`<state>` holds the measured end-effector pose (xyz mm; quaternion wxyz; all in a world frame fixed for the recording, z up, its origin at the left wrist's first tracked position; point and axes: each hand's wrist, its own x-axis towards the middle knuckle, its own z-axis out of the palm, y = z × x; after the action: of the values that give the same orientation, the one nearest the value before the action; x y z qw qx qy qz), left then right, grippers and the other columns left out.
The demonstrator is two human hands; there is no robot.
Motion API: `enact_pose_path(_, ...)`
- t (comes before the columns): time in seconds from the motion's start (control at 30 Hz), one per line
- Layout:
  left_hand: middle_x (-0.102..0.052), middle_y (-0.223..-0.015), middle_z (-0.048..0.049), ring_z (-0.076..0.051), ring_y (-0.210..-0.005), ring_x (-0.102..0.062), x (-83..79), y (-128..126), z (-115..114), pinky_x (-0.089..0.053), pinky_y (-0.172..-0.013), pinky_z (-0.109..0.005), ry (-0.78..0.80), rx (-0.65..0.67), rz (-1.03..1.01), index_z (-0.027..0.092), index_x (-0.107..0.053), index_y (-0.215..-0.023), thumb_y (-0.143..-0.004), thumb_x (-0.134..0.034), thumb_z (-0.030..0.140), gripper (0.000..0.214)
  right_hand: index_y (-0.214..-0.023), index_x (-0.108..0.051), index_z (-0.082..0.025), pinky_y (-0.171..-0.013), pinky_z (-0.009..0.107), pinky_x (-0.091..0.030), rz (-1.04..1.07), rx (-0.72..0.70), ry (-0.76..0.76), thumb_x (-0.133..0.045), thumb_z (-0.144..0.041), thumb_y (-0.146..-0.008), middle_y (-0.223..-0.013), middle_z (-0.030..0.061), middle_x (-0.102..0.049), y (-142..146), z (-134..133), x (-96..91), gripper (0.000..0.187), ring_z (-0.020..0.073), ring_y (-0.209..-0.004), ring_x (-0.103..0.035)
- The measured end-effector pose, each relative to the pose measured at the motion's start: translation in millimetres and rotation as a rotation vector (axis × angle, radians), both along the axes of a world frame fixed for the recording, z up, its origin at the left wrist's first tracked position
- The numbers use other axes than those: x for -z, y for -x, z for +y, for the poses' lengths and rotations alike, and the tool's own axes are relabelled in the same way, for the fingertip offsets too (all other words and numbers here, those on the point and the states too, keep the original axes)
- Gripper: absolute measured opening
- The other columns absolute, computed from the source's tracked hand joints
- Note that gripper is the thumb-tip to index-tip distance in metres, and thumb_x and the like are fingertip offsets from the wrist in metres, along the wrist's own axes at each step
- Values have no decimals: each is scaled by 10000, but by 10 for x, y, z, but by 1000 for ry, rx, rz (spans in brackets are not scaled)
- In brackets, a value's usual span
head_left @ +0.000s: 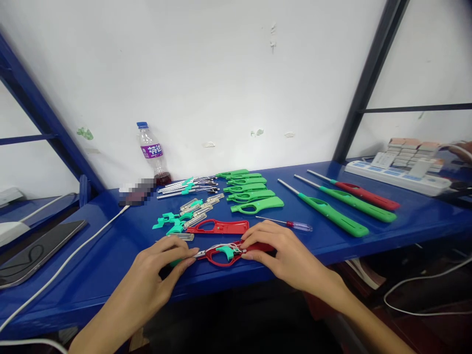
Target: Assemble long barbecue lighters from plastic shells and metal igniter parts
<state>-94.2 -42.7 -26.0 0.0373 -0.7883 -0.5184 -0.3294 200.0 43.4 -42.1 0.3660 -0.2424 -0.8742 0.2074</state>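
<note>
At the frame's lower centre, the left hand point(157, 268) and right hand point(283, 250) both pinch a red lighter shell point(224, 253) (green trigger fitted) on the blue bench point(405, 216).

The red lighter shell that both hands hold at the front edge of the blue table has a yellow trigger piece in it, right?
Not quite. The head view shows that the trigger piece in the red lighter shell is teal green, not yellow. The rest holds: the left hand and the right hand both hold it at the front edge of the blue table.
</note>
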Motion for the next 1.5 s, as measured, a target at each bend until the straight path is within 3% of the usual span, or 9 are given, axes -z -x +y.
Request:
enact_pose_path(0.63,-711,-1006,-20,-177,-862,-707,-60,-52,-23,-558,-783,-247,114,17,61,287,-781,-977,-1060,-542,398,276,-1027,-748,-250,-952,350,-524,-7,0,22,-746,-247,-966,-1110,8,-760,18,-14,-11,61,204,-1062,-673)
enact_pose_path(0.77,-704,-1031,-37,-191,-898,-702,-15,-76,-35,-564,-804,-271,35,-10,67,286,-792,-1016,-1039,-586,402,238,-1029,-753,-253,-960,345,-518,-11,3,17,-742,-255,-970,-1109,3,-759,27,-7,-2,59,199,-1061,-670)
enact_pose_path(0.9,-700,-986,-48,-193,-878,-697,44,-163,15,-559,-775,-282,-96,-40,22,243,-783,-865,-1027,-610,396,283,-1034,-745,-262,-968,330,-512,-27,6,18,-730,-284,-983,-1125,-6,-755,18,-15,4,58,192,-1075,-666)
enact_pose_path(1.0,-706,-944,-42,-186,-861,-703,90,-216,69,-556,-756,-274,-119,-42,-30,220,-766,-855,-1032,-603,363,280,-1171,-691,-282,-974,341,-514,-55,31,49,-727,-317,-987,-1164,-3,-744,-7,-32,-18,191,204,-1094,-661)
enact_pose_path(1.13,-746,-1056,-24,-190,-923,-722,121,-209,107,-577,-799,-283,-22,-28,-78,264,-755,-1174,-1029,-613,372,230,-1534,-423,-358,-1104,388,-467,-117,-4,50,-674,-285,-1018,-1373,17,-663,-25,-77,-84,579,218,-1261,-597)
enact_pose_path(1.27,-737,-1079,-9,-204,-997,-701,116,-186,104,-567,-878,-327,85,5,-68,330,-761,-1178,-1060,-552,351,240,-1569,-390,-455,-1235,512,-331,-284,-53,-50,-576,-292,-1056,-1555,-15,-523,5,-146,-124,570,241,-1417,-486)
enact_pose_path(1.37,-713,-1076,-10,-201,-995,-677,106,-197,95,-555,-885,-341,132,7,-66,336,-765,-1155,-1077,-508,324,269,-1548,-437,-493,-1201,571,-360,-360,-25,-93,-538,-338,-1066,-1552,-9,-511,26,-179,-120,517,269,-1389,-506)
enact_pose_path(1.5,-701,-1077,-11,-203,-1009,-658,102,-213,96,-543,-890,-344,156,15,-76,332,-761,-1147,-1081,-500,318,270,-1527,-487,-484,-1200,557,-371,-372,-22,-99,-536,-370,-1070,-1526,6,-528,21,-172,-119,474,257,-1375,-521)
